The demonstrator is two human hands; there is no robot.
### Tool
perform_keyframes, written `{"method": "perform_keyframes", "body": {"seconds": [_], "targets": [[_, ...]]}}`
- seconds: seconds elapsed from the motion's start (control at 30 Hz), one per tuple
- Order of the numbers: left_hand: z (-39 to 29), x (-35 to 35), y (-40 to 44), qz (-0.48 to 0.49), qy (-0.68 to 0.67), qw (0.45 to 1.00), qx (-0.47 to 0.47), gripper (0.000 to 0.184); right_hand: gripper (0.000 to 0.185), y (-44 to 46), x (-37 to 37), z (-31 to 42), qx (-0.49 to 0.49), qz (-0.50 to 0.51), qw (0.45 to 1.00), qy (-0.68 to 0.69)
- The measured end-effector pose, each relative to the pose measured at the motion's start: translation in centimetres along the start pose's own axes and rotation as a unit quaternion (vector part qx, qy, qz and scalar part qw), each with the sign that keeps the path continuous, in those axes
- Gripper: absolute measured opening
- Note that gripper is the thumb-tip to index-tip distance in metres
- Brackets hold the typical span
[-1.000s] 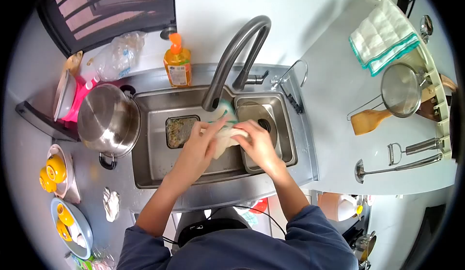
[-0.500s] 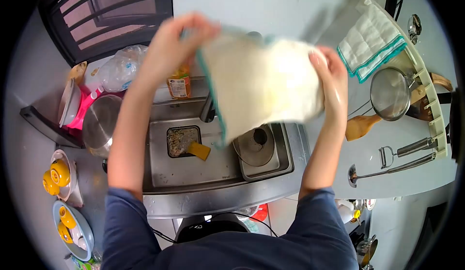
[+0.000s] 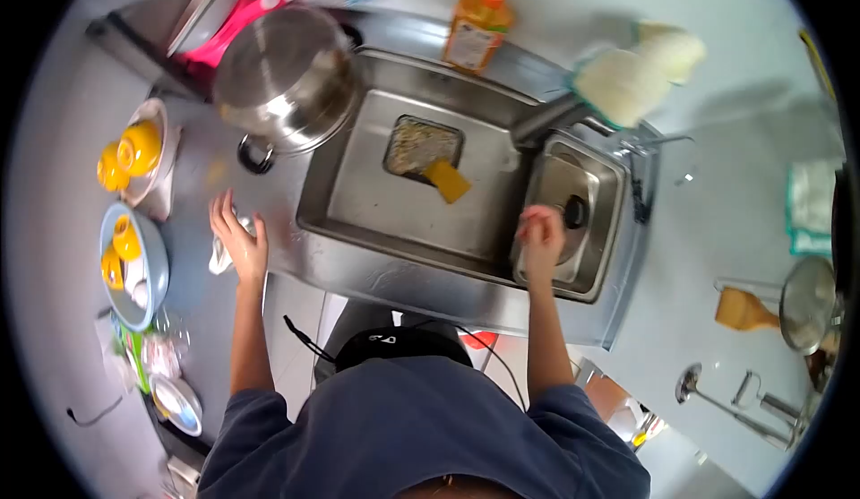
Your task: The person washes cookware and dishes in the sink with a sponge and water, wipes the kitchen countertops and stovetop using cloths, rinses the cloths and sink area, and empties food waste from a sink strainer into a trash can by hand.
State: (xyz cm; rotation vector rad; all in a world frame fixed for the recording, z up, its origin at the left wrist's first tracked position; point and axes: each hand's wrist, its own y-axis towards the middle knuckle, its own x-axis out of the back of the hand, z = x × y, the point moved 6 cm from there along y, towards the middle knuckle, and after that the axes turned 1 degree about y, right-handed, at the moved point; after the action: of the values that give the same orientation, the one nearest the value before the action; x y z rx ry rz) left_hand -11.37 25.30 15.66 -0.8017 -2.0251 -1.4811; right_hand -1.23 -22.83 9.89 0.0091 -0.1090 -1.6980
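My left hand (image 3: 238, 241) is open, fingers spread, over the counter left of the sink. A small white item (image 3: 219, 259), perhaps a cloth, lies partly under it; whether they touch I cannot tell. My right hand (image 3: 541, 236), fingers curled and apparently holding nothing, hovers at the left side of the small basin (image 3: 587, 291). Beside it in that basin is a lid with a black knob (image 3: 574, 211). A cream cloth with green edging (image 3: 627, 82) hangs bunched over the faucet. In the large basin (image 3: 394, 221), a yellow sponge (image 3: 447, 181) lies by the scrap-filled drain (image 3: 421, 145).
A steel pot (image 3: 285, 78) stands left of the sink, and an orange soap bottle (image 3: 477, 29) behind it. Yellow bowls (image 3: 140, 147) and a blue basin (image 3: 158, 271) sit at far left. A ladle (image 3: 688, 381), wooden spatula (image 3: 745, 309) and strainer (image 3: 806, 305) are at right.
The cloth has left both hands and now hangs over the faucet. My hands have come down and apart, left toward the counter, right toward the small basin. The camera view has turned.
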Motion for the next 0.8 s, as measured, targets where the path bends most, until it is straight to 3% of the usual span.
{"method": "perform_keyframes", "body": {"seconds": [0.03, 0.07, 0.1, 0.17, 0.2, 0.27, 0.3, 0.37, 0.43, 0.47, 0.5, 0.53, 0.6, 0.63, 0.67, 0.7, 0.73, 0.77, 0.8], "targets": [[5.4, -1.2, -4.7, 0.082, 0.227, 0.969, 0.046, 0.031, 0.012, -2.4, -2.6, -2.5, -0.11, 0.072, 0.991, -0.005], [9.3, -0.7, -8.2, 0.165, 0.439, 0.879, 0.087, 0.033, 0.012, -4.0, -5.1, -4.1, -0.135, 0.125, 0.983, -0.022], [10.3, 0.4, -8.4, 0.174, 0.453, 0.869, 0.095, 0.033, 0.012, -5.2, -7.6, -5.4, -0.155, 0.18, 0.971, -0.037], [13.5, 0.4, -8.0, 0.313, 0.279, 0.888, 0.187, 0.035, 0.012, -6.4, -12.0, -5.6, -0.173, 0.236, 0.956, -0.038], [15.6, 0.2, -8.9, 0.291, 0.198, 0.898, 0.263, 0.035, 0.013, -6.4, -14.2, -5.2, -0.175, 0.269, 0.946, -0.045], [16.0, -1.0, -8.8, 0.266, 0.01, 0.89, 0.37, 0.036, 0.023, -7.1, -18.8, -4.4, -0.279, 0.367, 0.886, 0.045], [12.4, -1.9, -7.5, 0.272, -0.091, 0.868, 0.405, 0.036, 0.031, -7.1, -21.3, -3.3, -0.286, 0.392, 0.87, 0.089], [4.2, -4.5, -6.6, 0.211, -0.38, 0.726, 0.533, 0.036, 0.049, -7.5, -25.5, -1.7, -0.308, 0.425, 0.831, 0.185], [-3.7, -7.8, -5.0, 0.301, -0.662, 0.418, 0.545, 0.036, 0.064, -6.5, -29.4, -1.4, -0.312, 0.464, 0.758, 0.337], [-7.3, -9.2, -4.3, 0.323, -0.743, 0.269, 0.522, 0.036, 0.065, -5.6, -30.1, 0.5, -0.318, 0.493, 0.693, 0.419], [-10.6, -9.9, -3.6, 0.335, -0.8, 0.109, 0.485, 0.036, 0.06, -4.4, -29.8, 1.6, -0.321, 0.502, 0.672, 0.44], [-12.9, -9.7, -2.6, 0.345, -0.8, 0.102, 0.481, 0.036, 0.056, -3.2, -29.6, 2.7, -0.324, 0.511, 0.651, 0.459], [-14.5, -9.1, -1.1, 0.255, -0.716, 0.16, 0.63, 0.034, 0.053, -1.0, -28.4, 3.3, -0.293, 0.483, 0.689, 0.454], [-14.9, -9.7, -0.7, 0.263, -0.717, 0.157, 0.626, 0.034, 0.048, 0.6, -27.1, 3.6, -0.277, 0.457, 0.756, 0.379], [-16.8, -9.5, 0.2, 0.326, -0.777, 0.037, 0.537, 0.033, 0.044, 1.5, -25.8, 3.5, -0.263, 0.423, 0.814, 0.3], [-18.4, -8.7, 1.0, 0.378, -0.814, -0.085, 0.433, 0.032, 0.044, 2.1, -25.4, 3.3, -0.262, 0.415, 0.818, 0.299], [-19.5, -8.9, 0.0, 0.394, -0.766, -0.131, 0.491, 0.027, 0.039, 3.1, -25.3, 4.0, -0.257, 0.412, 0.758, 0.436], [-20.2, -9.6, -0.1, 0.399, -0.764, -0.134, 0.489, 0.027, 0.037, 3.8, -24.8, 4.8, -0.246, 0.401, 0.68, 0.563], [-21.1, -10.0, -0.4, 0.409, -0.755, -0.185, 0.478, 0.03, 0.036, 4.1, -24.3, 5.9, -0.335, 0.36, 0.662, 0.565]]}}
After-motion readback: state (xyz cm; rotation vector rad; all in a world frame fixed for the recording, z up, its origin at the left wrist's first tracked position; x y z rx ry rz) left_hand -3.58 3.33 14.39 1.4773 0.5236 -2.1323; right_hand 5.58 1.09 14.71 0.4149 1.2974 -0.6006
